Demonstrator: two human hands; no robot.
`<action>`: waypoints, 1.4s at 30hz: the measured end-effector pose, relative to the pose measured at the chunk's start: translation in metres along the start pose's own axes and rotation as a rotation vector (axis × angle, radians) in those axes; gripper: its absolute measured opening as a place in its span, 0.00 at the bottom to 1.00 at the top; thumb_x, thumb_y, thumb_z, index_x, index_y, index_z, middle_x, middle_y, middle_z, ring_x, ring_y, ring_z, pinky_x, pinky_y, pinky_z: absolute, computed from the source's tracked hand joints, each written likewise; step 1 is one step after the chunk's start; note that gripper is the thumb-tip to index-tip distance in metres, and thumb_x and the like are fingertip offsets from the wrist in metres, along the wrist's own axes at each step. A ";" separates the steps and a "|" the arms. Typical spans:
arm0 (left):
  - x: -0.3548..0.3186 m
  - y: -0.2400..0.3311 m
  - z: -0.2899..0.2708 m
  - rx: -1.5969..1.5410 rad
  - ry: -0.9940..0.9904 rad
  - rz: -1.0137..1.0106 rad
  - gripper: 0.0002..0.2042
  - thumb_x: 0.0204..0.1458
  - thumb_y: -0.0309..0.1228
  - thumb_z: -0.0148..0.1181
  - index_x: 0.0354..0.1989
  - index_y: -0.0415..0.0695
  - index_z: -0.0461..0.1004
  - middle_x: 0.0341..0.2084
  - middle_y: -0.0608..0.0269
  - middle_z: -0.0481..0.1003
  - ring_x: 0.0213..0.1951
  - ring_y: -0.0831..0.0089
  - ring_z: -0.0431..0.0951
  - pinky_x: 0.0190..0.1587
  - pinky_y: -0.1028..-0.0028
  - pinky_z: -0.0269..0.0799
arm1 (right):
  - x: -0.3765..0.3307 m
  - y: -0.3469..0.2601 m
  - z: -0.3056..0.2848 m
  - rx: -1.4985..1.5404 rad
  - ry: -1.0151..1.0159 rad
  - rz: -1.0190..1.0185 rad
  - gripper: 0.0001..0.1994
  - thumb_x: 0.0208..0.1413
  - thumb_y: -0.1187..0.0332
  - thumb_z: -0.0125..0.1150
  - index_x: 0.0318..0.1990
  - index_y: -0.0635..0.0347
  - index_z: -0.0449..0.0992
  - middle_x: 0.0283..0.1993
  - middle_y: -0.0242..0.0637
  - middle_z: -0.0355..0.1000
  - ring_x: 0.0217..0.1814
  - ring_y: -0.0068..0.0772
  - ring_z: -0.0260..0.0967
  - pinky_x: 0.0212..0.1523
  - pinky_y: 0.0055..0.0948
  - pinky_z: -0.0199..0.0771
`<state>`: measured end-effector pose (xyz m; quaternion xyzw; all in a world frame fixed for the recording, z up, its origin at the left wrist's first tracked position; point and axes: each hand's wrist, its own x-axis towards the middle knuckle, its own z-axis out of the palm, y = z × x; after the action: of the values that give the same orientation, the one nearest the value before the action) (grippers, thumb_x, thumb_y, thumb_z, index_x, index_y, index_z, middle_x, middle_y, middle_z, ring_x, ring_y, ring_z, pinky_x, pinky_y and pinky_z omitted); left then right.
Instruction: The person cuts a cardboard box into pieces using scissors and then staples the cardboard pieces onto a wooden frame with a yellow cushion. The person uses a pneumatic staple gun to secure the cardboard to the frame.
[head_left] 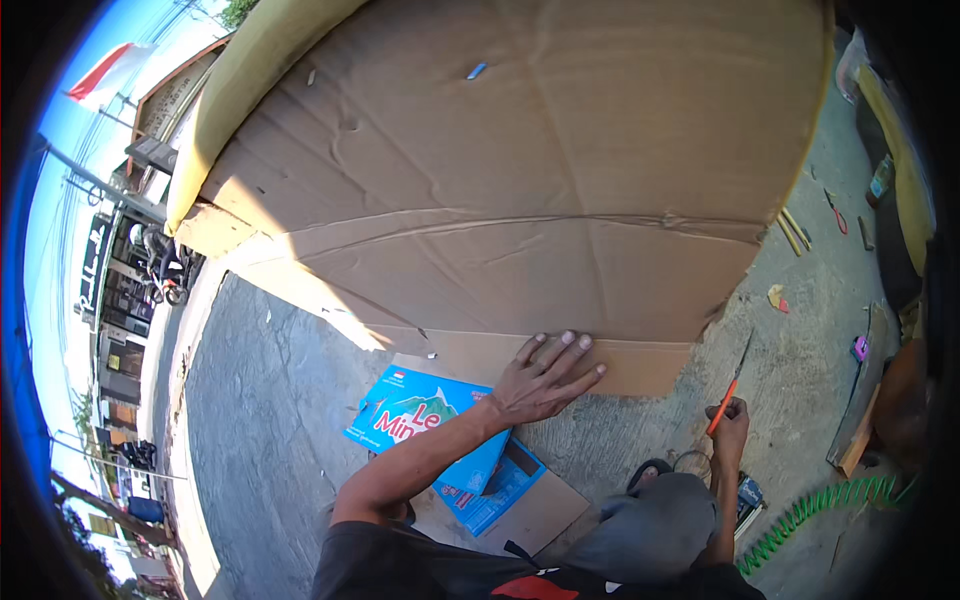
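Observation:
A large brown cardboard sheet (500, 130) stands tilted before me, creased across and folded along its lower edge. My left hand (548, 380) lies on that lower flap with fingers spread and pressing flat, gripping nothing. Off to the right and apart from the sheet, my right hand (729, 428) is closed around an orange-handled tool with a thin pointed blade (725, 405). Its blade points up and away from me. Beneath my left forearm, a blue printed cardboard piece (450, 405) lies over another blue and brown cardboard piece (535, 505) on the ground.
Concrete floor (270, 400) spreads around. At right are a coiled green air hose (810, 520), a purple tape measure (860, 348), a red-handled tool (838, 215), thin sticks (793, 232) and a bottle (881, 180). A yellow edge (270, 60) borders the sheet. Motorbikes (168, 270) stand by the street, left.

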<state>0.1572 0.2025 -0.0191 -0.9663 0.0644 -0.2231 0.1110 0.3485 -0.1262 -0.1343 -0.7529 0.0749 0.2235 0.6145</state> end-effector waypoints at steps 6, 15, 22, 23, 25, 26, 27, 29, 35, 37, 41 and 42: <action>-0.118 -0.139 -0.094 0.054 0.288 -0.237 0.32 0.46 0.28 0.69 0.61 0.55 0.63 0.66 0.44 0.59 0.67 0.45 0.58 0.66 0.49 0.54 | -0.038 -0.077 0.017 0.221 0.382 -0.551 0.17 0.55 0.75 0.63 0.51 0.63 0.67 0.40 0.35 0.68 0.37 0.26 0.66 0.38 0.28 0.69; -0.217 -0.295 -0.129 -0.739 0.853 -1.092 0.34 0.59 0.43 0.64 0.64 0.34 0.57 0.58 0.43 0.63 0.58 0.58 0.67 0.58 0.57 0.65 | -0.221 -0.226 0.138 0.089 0.695 -1.098 0.17 0.63 0.64 0.62 0.53 0.65 0.70 0.41 0.35 0.70 0.39 0.26 0.67 0.41 0.27 0.69; -0.258 -0.369 -0.127 -1.468 0.522 -0.882 0.15 0.54 0.28 0.69 0.47 0.38 0.73 0.38 0.62 0.78 0.43 0.77 0.75 0.50 0.74 0.71 | -0.347 -0.210 0.338 0.047 0.344 -1.177 0.17 0.58 0.75 0.63 0.54 0.65 0.68 0.39 0.36 0.72 0.36 0.21 0.69 0.38 0.23 0.71; -0.256 -0.370 -0.117 -1.472 0.548 -0.813 0.14 0.54 0.27 0.69 0.46 0.38 0.73 0.38 0.62 0.78 0.43 0.77 0.75 0.49 0.74 0.71 | -0.361 -0.197 0.364 0.114 0.294 -1.153 0.18 0.56 0.77 0.64 0.53 0.64 0.68 0.41 0.35 0.71 0.39 0.20 0.69 0.41 0.23 0.71; -0.261 -0.375 -0.097 -1.471 0.584 -0.711 0.13 0.55 0.26 0.69 0.45 0.38 0.73 0.36 0.62 0.78 0.41 0.78 0.76 0.46 0.75 0.73 | -0.381 -0.160 0.420 0.146 0.185 -1.045 0.20 0.53 0.81 0.65 0.52 0.61 0.67 0.43 0.33 0.71 0.44 0.19 0.69 0.47 0.23 0.71; -0.270 -0.369 -0.085 -1.507 0.572 -0.715 0.14 0.55 0.25 0.68 0.46 0.37 0.72 0.35 0.62 0.78 0.40 0.78 0.77 0.44 0.76 0.74 | -0.396 -0.137 0.439 0.023 0.103 -0.937 0.18 0.52 0.80 0.65 0.49 0.61 0.68 0.41 0.32 0.71 0.41 0.19 0.69 0.45 0.22 0.72; -0.259 -0.374 -0.079 -1.515 0.621 -0.657 0.14 0.56 0.25 0.68 0.46 0.37 0.71 0.34 0.61 0.78 0.39 0.78 0.78 0.42 0.76 0.75 | -0.409 -0.116 0.454 -0.080 0.053 -0.856 0.16 0.51 0.79 0.67 0.46 0.61 0.69 0.37 0.30 0.71 0.38 0.18 0.69 0.42 0.22 0.72; -0.265 -0.361 -0.055 -1.583 0.713 -0.727 0.12 0.55 0.28 0.70 0.42 0.38 0.73 0.31 0.64 0.77 0.33 0.82 0.73 0.38 0.78 0.72 | -0.424 -0.088 0.475 -0.276 -0.031 -0.732 0.14 0.50 0.77 0.70 0.42 0.62 0.71 0.31 0.28 0.70 0.32 0.16 0.67 0.36 0.21 0.71; -0.288 -0.339 -0.014 -1.519 0.615 -0.781 0.13 0.55 0.34 0.70 0.36 0.38 0.74 0.24 0.66 0.76 0.29 0.81 0.71 0.34 0.75 0.69 | -0.473 -0.019 0.521 -0.363 -0.054 -0.464 0.18 0.51 0.67 0.75 0.42 0.64 0.71 0.28 0.28 0.70 0.30 0.13 0.66 0.33 0.21 0.70; -0.293 -0.335 -0.015 -1.492 0.522 -0.812 0.12 0.55 0.33 0.69 0.34 0.37 0.74 0.23 0.65 0.75 0.29 0.80 0.70 0.34 0.74 0.68 | -0.478 0.001 0.531 -0.299 -0.064 -0.338 0.18 0.52 0.66 0.75 0.41 0.63 0.71 0.29 0.29 0.71 0.30 0.14 0.67 0.32 0.21 0.71; -0.306 -0.345 0.012 -1.382 0.510 -0.773 0.14 0.56 0.35 0.68 0.34 0.36 0.74 0.23 0.65 0.75 0.28 0.79 0.69 0.33 0.74 0.68 | -0.452 -0.001 0.567 -0.039 -0.147 -0.148 0.17 0.54 0.64 0.74 0.39 0.60 0.68 0.29 0.28 0.69 0.26 0.14 0.67 0.25 0.19 0.71; -0.309 -0.346 0.018 -1.389 0.516 -0.782 0.14 0.56 0.36 0.68 0.34 0.37 0.74 0.23 0.66 0.75 0.28 0.79 0.70 0.34 0.74 0.68 | -0.438 0.000 0.579 -0.017 -0.137 -0.150 0.17 0.55 0.63 0.74 0.38 0.60 0.68 0.28 0.28 0.68 0.25 0.14 0.66 0.23 0.19 0.70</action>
<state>-0.0841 0.5943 -0.0798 -0.6860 -0.1294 -0.3693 -0.6134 -0.1825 0.3578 -0.0305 -0.7445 -0.0256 0.2283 0.6268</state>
